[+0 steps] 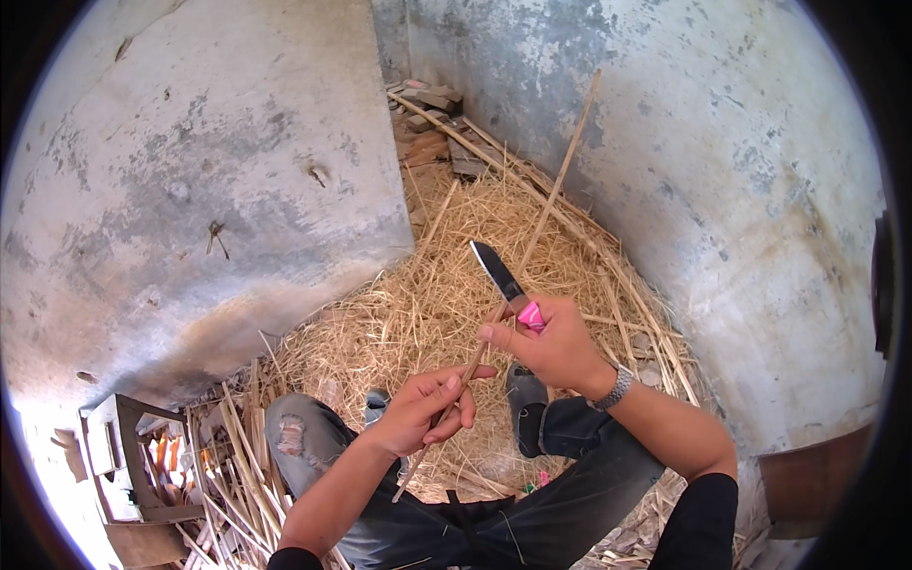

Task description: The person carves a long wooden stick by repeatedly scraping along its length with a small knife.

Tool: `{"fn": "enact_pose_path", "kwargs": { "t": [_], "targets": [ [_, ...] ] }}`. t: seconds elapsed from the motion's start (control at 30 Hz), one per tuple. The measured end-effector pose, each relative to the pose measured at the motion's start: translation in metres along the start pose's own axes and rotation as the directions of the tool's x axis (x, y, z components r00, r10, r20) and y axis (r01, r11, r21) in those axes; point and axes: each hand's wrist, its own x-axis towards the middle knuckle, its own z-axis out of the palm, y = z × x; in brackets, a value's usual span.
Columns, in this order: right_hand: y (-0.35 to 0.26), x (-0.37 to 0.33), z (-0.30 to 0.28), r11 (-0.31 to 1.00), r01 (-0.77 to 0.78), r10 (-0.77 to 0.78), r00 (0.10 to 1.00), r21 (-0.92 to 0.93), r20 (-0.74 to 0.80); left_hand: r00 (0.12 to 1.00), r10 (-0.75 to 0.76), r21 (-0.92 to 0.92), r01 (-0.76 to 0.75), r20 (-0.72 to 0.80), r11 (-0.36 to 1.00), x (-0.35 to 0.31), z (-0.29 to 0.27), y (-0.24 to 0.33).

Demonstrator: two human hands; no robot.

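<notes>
Slanting up through both hands, the long stick (560, 180) rises over the straw (366, 323). Our left hand (432, 408) curls loosely around its lower part, seemingly to steady and guide it. Our right hand (549, 344) grips the pink-handled knife (498, 271), thumb along the stick, blade pointing forward, probably for control.

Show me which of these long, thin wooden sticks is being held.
The long, thin brown wooden stick slanting through the bare left hand; no hand touches the others, like the pale wooden pole beside the grey wall.
</notes>
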Motion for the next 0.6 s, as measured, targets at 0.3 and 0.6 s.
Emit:
{"fn": "enact_pose_path", "kwargs": {
  "t": [0.3,0.6],
  "targets": [
    [0.003,0.009,-0.03,0.889,-0.052,0.193,0.943,0.455,-0.27,0.987,-0.121,-0.036,0.125,0.104,0.991,-0.009,-0.007,0.007],
    [0.01,0.005,-0.08,0.757,0.137,0.224,0.864,0.639,-0.451,0.99,-0.136,0.383,0.144,-0.048,0.913,-0.018,-0.012,0.025]
  ]
}}
